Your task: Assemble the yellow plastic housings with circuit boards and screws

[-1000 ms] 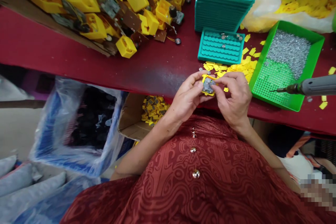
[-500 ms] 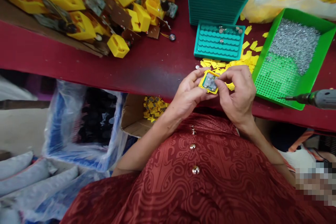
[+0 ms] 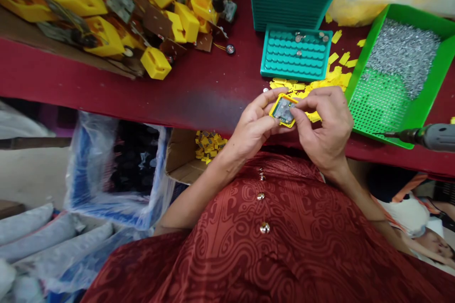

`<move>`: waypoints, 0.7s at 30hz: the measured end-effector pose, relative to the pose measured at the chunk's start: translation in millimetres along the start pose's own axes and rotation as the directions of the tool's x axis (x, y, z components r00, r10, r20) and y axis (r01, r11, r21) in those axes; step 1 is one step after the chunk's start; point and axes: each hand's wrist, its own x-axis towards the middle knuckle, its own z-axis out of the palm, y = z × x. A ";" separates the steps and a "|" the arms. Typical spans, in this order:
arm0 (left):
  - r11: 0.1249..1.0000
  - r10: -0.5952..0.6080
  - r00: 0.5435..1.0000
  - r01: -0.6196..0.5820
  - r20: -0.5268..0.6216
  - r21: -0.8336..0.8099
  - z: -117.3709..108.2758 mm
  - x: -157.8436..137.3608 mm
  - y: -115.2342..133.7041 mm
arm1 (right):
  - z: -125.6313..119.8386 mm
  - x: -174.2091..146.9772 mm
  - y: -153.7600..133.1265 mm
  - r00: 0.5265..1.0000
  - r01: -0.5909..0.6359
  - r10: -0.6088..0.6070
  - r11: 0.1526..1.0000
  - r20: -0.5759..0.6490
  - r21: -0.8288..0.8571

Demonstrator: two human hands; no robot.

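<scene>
My left hand (image 3: 253, 125) grips a small yellow plastic case (image 3: 273, 114) by its left side, fingers behind and thumb along the near edge. Inside the case lies a green circuit board with a grey cover (image 3: 283, 108). The thumb and forefinger of my right hand (image 3: 325, 128) are pinched together at the board's right side. Whatever is between those fingertips is hidden. Just beyond my hands are scattered yellow plastic tabs (image 3: 334, 78) and a teal tray (image 3: 295, 64) with a few coin cells in it.
A stack of teal trays (image 3: 291, 2) stands at the back. To the right, a green basket (image 3: 377, 118) holds many small screws, with an electric screwdriver (image 3: 437, 137) over its near edge. Yellow housings with wires (image 3: 156, 63) crowd the left. A cardboard box (image 3: 181, 156) sits below the table edge.
The view has shifted slightly. Both hands stay at the yellow case in nearly the same pose; the right fingertips remain against the board.
</scene>
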 end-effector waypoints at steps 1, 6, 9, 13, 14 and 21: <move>1.000 -0.004 1.000 0.004 0.003 0.003 -0.1 0.3 0.2 | -0.3 0.6 -0.3 1.000 0.027 -0.027 1.000 -0.014 -0.001; 1.000 -0.003 0.999 0.003 0.033 -0.011 -0.2 1.6 1.8 | -1.1 2.6 3.2 0.997 0.074 -0.073 0.997 -0.036 0.005; 0.999 0.002 0.999 0.000 0.037 -0.046 -0.5 3.3 2.5 | 0.6 1.2 8.3 0.999 0.027 -0.026 0.999 -0.031 0.038; 0.999 -0.031 0.999 0.032 0.032 -0.041 -0.3 4.5 2.7 | 2.9 -2.2 12.3 1.000 -0.017 0.018 0.995 -0.009 0.101; 0.998 -0.037 0.999 0.038 0.034 -0.040 0.0 4.3 2.4 | 2.9 -3.3 13.0 1.000 -0.008 0.010 0.993 -0.017 0.116; 0.992 -0.120 0.989 0.122 0.086 -0.012 4.8 -1.9 -8.8 | -8.3 -14.6 28.2 0.984 -0.176 0.172 0.978 0.048 0.115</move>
